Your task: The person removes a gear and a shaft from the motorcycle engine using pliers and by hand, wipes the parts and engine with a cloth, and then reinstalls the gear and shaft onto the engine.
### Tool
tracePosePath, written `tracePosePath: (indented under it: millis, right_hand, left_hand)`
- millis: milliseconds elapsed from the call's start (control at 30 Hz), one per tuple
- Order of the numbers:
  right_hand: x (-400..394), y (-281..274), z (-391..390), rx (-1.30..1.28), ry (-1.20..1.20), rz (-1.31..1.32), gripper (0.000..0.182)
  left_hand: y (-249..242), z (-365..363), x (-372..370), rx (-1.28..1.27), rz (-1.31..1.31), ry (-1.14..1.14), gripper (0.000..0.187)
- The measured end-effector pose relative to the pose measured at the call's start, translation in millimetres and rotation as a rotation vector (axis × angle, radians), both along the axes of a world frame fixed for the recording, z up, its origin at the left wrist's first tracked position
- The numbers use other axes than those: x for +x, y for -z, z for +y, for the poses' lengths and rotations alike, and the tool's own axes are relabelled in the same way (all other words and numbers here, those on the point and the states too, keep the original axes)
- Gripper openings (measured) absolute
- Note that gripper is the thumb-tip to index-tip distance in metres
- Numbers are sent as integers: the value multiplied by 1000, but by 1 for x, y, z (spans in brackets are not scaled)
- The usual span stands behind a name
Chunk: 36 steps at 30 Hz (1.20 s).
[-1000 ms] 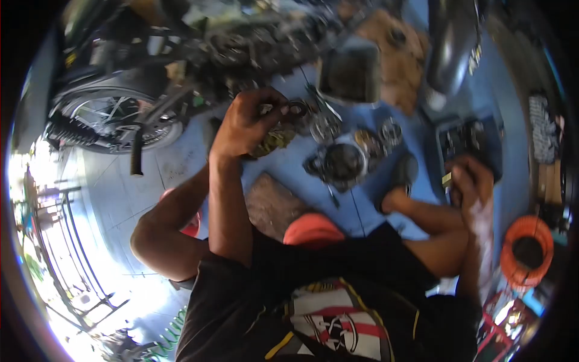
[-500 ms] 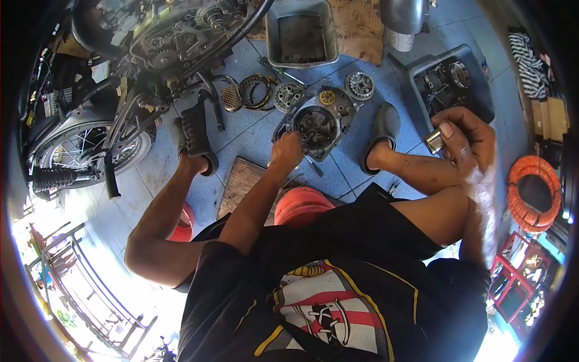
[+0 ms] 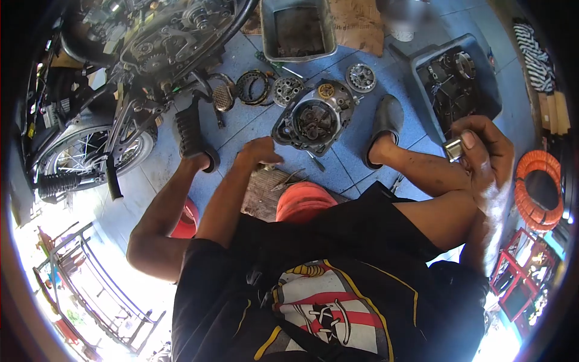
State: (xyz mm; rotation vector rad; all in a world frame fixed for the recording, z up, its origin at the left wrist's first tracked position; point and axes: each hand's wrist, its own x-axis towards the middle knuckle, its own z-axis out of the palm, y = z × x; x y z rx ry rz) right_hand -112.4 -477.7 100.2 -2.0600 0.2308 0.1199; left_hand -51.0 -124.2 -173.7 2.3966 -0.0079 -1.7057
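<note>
My right hand is raised at the right, closed with thumb and fingers on a short shiny metal sleeve. My left hand is over the floor just left of an engine cover, apart from it. Its fingers reach to the right, loosely spread; the underside is hidden. The cover lies open side up, with dark parts inside and a brass-coloured gear at its top. Around it lie a clutch plate, a round drilled metal disc and dark rings.
A partly dismantled motorcycle stands at the left. A grey basin is at the back, and a dark tub with metal parts is at the right. A screwdriver and brown cardboard lie on the blue tiles.
My left hand has come off the engine cover and moved left, its fist loosening. My right hand still holds the metal sleeve, slightly further right and lower in view.
</note>
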Motion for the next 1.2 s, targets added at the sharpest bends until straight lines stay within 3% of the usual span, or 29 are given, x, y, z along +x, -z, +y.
tracePosePath:
  millis: [67, 133, 233, 300, 333, 400, 500, 633, 700, 800, 833, 867, 933, 1000, 1067, 1200]
  right_hand:
    - [1, 1, 0, -14, -20, -44, 24]
    - [1, 0, 1, -20, -13, -59, 25]
    - [2, -3, 4, -29, 12, -55, 25]
    - [3, -2, 4, -21, 14, -40, 25]
    - [4, -1, 4, -13, 17, -28, 25]
    - [6, 2, 6, -25, 28, -37, 26]
    - [8, 2, 8, -61, 33, -44, 26]
    - [11, 3, 10, -37, 25, -49, 27]
    - [13, 3, 10, -30, 21, -34, 27]
    - [13, 2, 9, -33, 34, -22, 27]
    - [13, 3, 8, -39, 42, -25, 27]
    - [12, 4, 7, -39, 48, -21, 27]
    - [10, 6, 4, -122, 37, -64, 26]
    - [9, 1, 4, -107, 46, -21, 26]
    - [8, -3, 2, -93, 48, 14, 26]
    - [5, -1, -3, -106, 81, 33, 28]
  left_hand:
    - [33, 47, -10, -4, -215, 257, 47]
    - [36, 78, -13, 179, -283, 349, 55]
    - [101, 165, -29, 216, -389, 404, 47]
    - [139, 209, -52, 229, -440, 385, 37]
    - [134, 210, -61, 228, -442, 383, 37]
    - [126, 208, -75, 285, -665, 132, 27]
    - [131, 201, -76, 291, -729, -4, 25]
    - [132, 185, -87, 296, -661, 3, 33]
    - [129, 176, -101, 263, -702, 353, 33]
    - [69, 124, -95, 297, -496, 542, 30]
    - [66, 118, -95, 242, -679, 634, 26]
    - [63, 104, -85, 238, -675, 640, 26]
    - [57, 62, -57, 109, -393, 299, 24]
    - [57, 21, -53, -55, -632, 238, 18]
    - [50, -28, -37, -125, -635, 161, 14]
    - [94, -90, -12, -170, -874, 111, 15]
